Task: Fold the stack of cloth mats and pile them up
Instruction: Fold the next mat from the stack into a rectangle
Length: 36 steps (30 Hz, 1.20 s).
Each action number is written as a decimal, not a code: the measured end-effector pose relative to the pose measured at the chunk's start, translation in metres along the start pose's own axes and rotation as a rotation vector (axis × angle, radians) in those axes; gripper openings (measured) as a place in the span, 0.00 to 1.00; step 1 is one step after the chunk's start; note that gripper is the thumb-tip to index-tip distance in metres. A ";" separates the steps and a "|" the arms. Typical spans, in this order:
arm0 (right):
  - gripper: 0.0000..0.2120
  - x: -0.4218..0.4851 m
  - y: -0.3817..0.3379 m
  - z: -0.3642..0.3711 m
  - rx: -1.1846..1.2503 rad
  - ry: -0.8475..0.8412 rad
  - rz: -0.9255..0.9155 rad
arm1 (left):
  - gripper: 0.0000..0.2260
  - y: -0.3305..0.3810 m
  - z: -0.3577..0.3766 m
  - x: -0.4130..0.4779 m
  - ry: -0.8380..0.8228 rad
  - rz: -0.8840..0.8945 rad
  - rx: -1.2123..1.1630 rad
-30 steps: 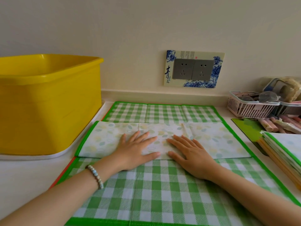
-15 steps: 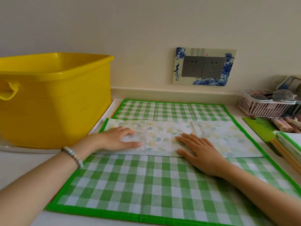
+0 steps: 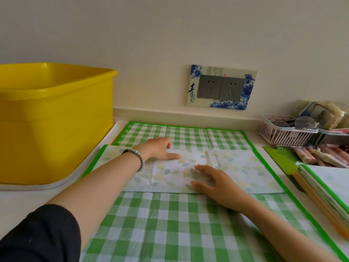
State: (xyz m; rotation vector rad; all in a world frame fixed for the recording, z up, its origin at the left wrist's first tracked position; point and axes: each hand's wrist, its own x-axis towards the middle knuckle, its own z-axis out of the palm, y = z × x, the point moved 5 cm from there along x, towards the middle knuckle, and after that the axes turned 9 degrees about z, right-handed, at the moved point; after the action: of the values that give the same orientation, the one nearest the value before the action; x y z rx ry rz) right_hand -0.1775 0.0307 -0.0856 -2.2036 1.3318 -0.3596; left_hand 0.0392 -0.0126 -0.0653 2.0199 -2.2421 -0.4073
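From the head camera, the green gingham mat (image 3: 170,224) lies spread on the pale counter (image 3: 18,201), just beside a yellow plastic tub (image 3: 56,120). The mat reaches from the near edge almost to the wall. A band of it (image 3: 245,171) is turned over across the middle, showing a pale leaf-print backing.

The left hand (image 3: 160,150), a beaded bracelet (image 3: 136,156) at its wrist, sits at the band's far edge. The thumb lies straight along the print and the fingers bend down over the edge. I cannot tell whether they pinch the cloth or only press it.

The right hand (image 3: 217,184) lies flat on the band near its lower edge, with its fingers (image 3: 200,170) straight, slightly apart and a little blurred. It probably pins the fold so the other hand can square or flatten it.

The mat is thin woven cloth bound in bright green tape. Straight creases divide it into panels, and it will likely fold along those lines without trouble.

At the right edge a pile of folded mats (image 3: 324,186) rests on the counter, its layered orange and green edges showing. This one presumably goes on top once it is folded.

Behind the pile are a slatted pink basket (image 3: 283,133) and some pinkish rolled sticks (image 3: 321,156). A blue-and-white socket plate (image 3: 221,87) hangs on the wall.
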 end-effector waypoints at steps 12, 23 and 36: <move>0.14 0.005 0.013 -0.018 0.195 0.153 0.040 | 0.26 -0.002 -0.005 -0.003 -0.003 0.042 -0.352; 0.18 0.000 0.006 -0.014 0.190 0.162 -0.019 | 0.13 0.027 0.020 -0.026 0.417 -0.259 -0.817; 0.29 0.002 0.013 0.004 -0.303 0.012 -0.107 | 0.28 0.033 0.036 -0.078 0.428 -0.137 -0.663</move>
State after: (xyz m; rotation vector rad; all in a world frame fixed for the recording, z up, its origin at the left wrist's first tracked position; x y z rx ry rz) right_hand -0.1842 0.0249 -0.0969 -2.5317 1.3521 -0.2218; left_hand 0.0074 0.0724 -0.0829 1.6971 -1.4653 -0.5701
